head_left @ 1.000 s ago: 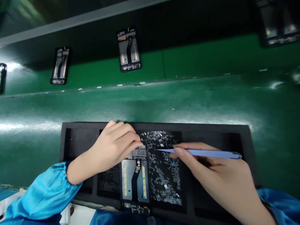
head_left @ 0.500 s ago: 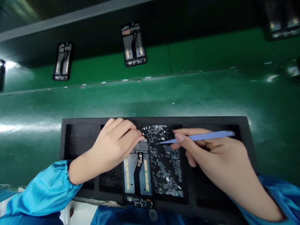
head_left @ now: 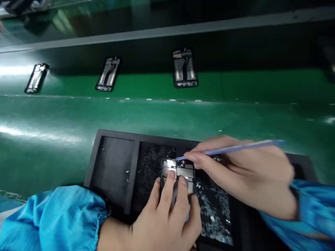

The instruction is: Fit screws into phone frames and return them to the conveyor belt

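My left hand [head_left: 169, 216] is closed around the lower part of an opened phone [head_left: 185, 171]. Two fingertips press on its metal plates, while other fingers rest along its sides. A pair of blue tweezers [head_left: 235, 148] is pinched in my right hand [head_left: 243, 174]. Their tip reaches the phone's upper edge; whether anything sits between the points is too small to tell. Beneath and beside the phone, many tiny clear and silvery pieces [head_left: 216, 209] are scattered in a black tray compartment. My left hand hides the phone's lower half.
The black foam tray [head_left: 91, 164] has several compartments, one at left [head_left: 113, 170] holding a few specks. Behind it runs a green work surface [head_left: 146, 115]. Farther back lie other opened phones, at left [head_left: 36, 78], centre-left [head_left: 108, 74] and centre [head_left: 185, 68].
My left hand has moved from the phone's top end down onto its body. My right hand has brought the tweezers from above the scattered pieces to the phone's top edge. The view has shifted left.
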A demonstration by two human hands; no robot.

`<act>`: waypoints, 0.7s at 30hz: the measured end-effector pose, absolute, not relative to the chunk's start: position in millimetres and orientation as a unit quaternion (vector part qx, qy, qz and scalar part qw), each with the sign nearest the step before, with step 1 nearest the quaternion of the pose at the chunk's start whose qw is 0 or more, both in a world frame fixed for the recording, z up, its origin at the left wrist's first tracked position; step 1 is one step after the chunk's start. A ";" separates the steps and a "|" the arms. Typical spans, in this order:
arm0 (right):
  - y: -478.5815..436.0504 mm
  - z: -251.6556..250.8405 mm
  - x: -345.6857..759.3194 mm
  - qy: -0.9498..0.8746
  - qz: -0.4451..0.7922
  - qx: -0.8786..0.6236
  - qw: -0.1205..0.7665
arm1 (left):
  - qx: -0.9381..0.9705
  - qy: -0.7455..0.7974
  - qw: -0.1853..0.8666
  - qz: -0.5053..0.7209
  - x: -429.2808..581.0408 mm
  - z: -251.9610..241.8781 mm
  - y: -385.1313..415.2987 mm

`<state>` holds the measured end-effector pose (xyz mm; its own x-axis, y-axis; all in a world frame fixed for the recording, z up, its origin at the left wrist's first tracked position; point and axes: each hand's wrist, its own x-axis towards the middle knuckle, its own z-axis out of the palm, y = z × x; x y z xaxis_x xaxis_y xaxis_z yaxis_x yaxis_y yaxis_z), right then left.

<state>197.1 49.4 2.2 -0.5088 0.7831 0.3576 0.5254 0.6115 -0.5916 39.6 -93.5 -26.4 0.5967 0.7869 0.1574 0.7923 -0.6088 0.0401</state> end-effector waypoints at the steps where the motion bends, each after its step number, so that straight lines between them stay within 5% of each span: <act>1: 53.5 -1.3 190.9 -0.852 0.198 -0.366 0.318 | -0.889 -0.447 0.028 -0.096 40.0 -28.6 -93.6; 21: 53.0 -17.2 190.5 -0.890 0.213 -0.270 0.301 | -0.839 -0.498 0.104 -0.190 52.8 -42.2 -91.5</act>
<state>190.5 53.0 -17.2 -0.6736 0.6084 0.4197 0.3523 0.7635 -0.5413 52.8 -91.5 -42.2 0.4309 0.7973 0.4227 0.8762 -0.4817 0.0154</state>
